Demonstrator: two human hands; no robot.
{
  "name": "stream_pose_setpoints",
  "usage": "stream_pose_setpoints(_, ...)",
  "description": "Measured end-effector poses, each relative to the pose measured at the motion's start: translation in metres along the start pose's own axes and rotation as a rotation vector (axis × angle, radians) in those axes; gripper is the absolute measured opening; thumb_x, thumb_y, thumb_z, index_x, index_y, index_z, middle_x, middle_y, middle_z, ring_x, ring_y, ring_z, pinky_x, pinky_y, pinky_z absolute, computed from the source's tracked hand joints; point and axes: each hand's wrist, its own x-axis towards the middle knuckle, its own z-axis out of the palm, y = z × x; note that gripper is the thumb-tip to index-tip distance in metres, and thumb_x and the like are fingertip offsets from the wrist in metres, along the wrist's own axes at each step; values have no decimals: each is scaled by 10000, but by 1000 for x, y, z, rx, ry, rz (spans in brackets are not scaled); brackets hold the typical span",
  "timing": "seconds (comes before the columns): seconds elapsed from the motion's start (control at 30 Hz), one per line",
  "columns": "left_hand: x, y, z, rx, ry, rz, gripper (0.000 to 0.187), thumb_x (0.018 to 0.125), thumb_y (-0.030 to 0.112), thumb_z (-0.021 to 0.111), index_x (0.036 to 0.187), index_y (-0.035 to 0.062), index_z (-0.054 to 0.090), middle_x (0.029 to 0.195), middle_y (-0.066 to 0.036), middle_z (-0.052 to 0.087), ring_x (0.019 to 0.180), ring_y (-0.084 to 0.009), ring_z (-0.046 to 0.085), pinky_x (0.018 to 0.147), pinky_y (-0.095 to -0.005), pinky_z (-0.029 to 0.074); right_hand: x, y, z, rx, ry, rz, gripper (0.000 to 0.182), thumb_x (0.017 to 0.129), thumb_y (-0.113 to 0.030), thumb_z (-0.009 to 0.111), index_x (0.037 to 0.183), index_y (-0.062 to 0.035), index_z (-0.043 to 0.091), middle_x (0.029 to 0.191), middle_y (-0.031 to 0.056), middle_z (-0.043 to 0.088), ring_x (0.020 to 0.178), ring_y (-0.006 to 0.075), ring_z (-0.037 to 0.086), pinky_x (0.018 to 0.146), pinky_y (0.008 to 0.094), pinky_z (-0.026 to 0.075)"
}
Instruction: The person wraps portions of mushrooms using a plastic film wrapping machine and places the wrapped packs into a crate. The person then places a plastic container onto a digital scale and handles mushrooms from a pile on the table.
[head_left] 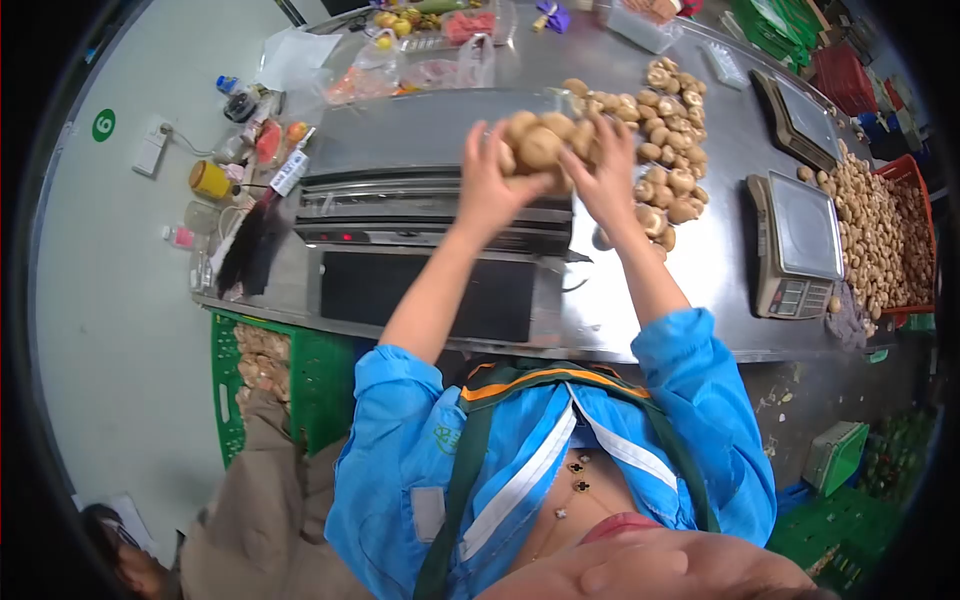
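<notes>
Left hand: I see my left hand (487,180) pressed against a tray of mushrooms (545,148), fingers wrapped on its side.
Right hand: my right hand (608,170) clamps the opposite side.
Tray: held up between both hands, above the sealing machine (420,215).
Beyond: loose mushrooms (670,150) on the steel table (715,260), a scale (795,245) beside them.

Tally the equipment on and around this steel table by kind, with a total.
Weighing scales: 2, the second farther back
Wrapping machine: 1
Green crate under the table: 1
Pack of mushrooms, held in left hand and right hand: 1
Total: 5
</notes>
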Motion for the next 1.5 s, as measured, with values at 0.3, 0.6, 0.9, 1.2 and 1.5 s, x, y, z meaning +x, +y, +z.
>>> stream_pose_setpoints(0.3,65,-222,-148,116,-277,-231,745,714,515,663,1307,153,395,1381,-207,250,1213,-385,353,992,-435,320,37,-97,217,-101,-248,366,781,703,-594,594,1304,-131,408,1329,226,336,1155,412,399,951,485,344)
stream_pose_setpoints(0.6,63,-216,-303,457,-710,472,451,809,216,552,1244,122,483,1020,-47,593,944,-214,543,892,-336,370,20,-43,72,-306,-680,-229,241,752,-175,650,988,-127,666,706,105,629,680,267,612,676,368,480)
stream_pose_setpoints(0.9,41,-246,-256,614,-649,978,387,741,121,518,1119,162,589,607,26,510,611,-140,513,684,-289,392,-11,-34,106,-167,-582,-594,355,729,-129,625,1074,-98,552,655,51,573,604,229,586,552,361,455)
stream_pose_setpoints(1.2,139,-151,-248,-988,215,-209,249,929,249,470,922,18,565,736,-79,605,691,-170,591,624,-280,439,118,-155,92,895,118,247,228,955,-182,386,934,16,495,826,172,639,775,240,630,762,350,482)
stream_pose_setpoints(1.5,129,-322,-148,308,-188,569,213,851,181,478,990,55,579,978,-177,585,912,-342,547,802,-364,424,99,-2,229,-125,-306,-536,287,911,-281,442,970,-30,569,1004,167,595,921,344,566,802,385,439)
